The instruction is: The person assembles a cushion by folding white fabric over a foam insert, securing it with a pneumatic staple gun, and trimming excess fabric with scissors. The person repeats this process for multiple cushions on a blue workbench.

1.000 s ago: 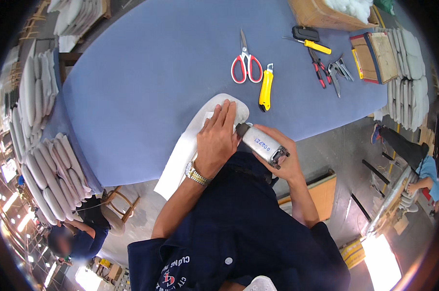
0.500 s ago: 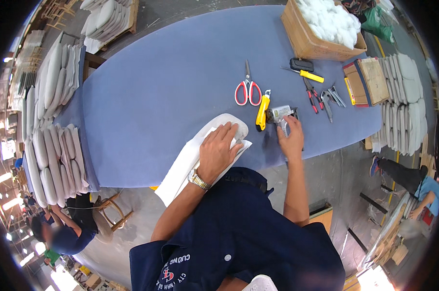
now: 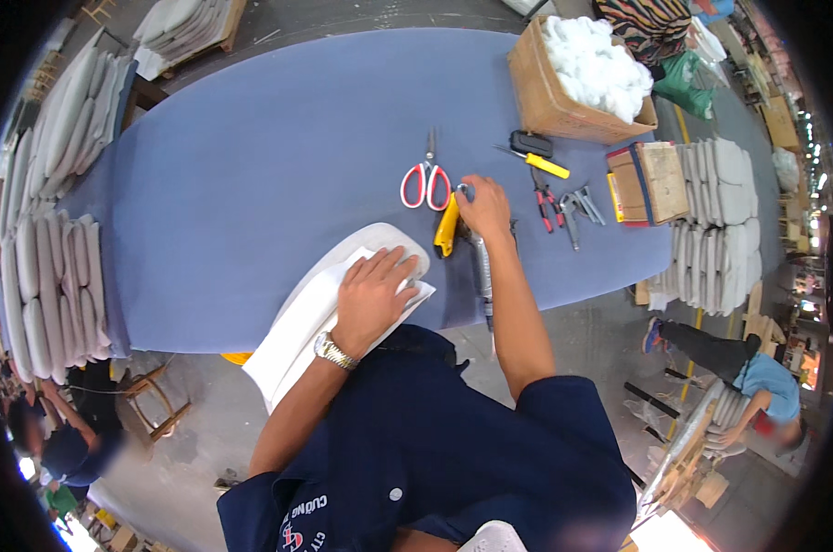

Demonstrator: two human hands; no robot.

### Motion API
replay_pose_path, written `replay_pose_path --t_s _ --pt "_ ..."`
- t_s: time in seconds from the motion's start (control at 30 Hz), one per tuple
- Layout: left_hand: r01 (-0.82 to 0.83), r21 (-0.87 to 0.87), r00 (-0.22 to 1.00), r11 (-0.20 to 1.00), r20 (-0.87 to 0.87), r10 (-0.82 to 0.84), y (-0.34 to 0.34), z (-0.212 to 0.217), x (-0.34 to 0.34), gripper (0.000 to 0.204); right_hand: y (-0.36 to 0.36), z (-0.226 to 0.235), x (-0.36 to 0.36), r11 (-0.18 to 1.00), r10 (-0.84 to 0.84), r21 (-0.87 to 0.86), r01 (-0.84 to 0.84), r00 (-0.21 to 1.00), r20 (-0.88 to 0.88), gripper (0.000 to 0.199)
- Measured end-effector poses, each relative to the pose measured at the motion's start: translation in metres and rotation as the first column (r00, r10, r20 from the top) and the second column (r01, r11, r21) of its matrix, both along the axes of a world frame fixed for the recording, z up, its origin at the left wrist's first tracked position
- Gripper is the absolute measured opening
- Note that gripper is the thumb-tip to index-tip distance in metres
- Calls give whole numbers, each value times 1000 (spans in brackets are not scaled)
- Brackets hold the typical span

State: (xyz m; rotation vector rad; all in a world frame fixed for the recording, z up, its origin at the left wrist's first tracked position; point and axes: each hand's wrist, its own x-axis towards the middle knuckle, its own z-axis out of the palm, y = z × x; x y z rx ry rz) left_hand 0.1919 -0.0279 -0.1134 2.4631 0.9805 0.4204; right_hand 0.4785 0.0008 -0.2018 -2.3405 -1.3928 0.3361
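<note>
My left hand lies flat, fingers stretched, on a pale grey cushion with a white sheet over it, at the table's near edge. My right hand is closed at the upper metal end of a yellow utility knife, which rests on the table. A silver staple gun lies below my right wrist, partly hidden by my forearm. Just left of the knife are red-and-white-handled scissors, their blades pointing away.
On the blue table, a yellow screwdriver, a black case, red-handled pliers and a hand stapler lie right. Beyond are a box of white stuffing and a smaller carton. Cushion stacks flank the table.
My right hand has left the staple gun and moved to the utility knife's upper end. My left hand stays on the cushion. The whole view has shifted a little.
</note>
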Motion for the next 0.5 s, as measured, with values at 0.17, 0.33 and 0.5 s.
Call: replay_pose_path --t_s 0.17,0.33,0.5 --pt "-59 -226 996 972 46 71 -2 27 -30 45 12 -27 123 987 -150 -26 155 977 151 45" --pt "-369 -316 902 874 106 419 -1 28 -109 41 -13 -64 211 968 -140 -175 178 967 213 60" --pt "-656 -326 746 681 -141 651 -6 2 -154 42 6 -37 185 942 -68 -298 154 958 279 54"
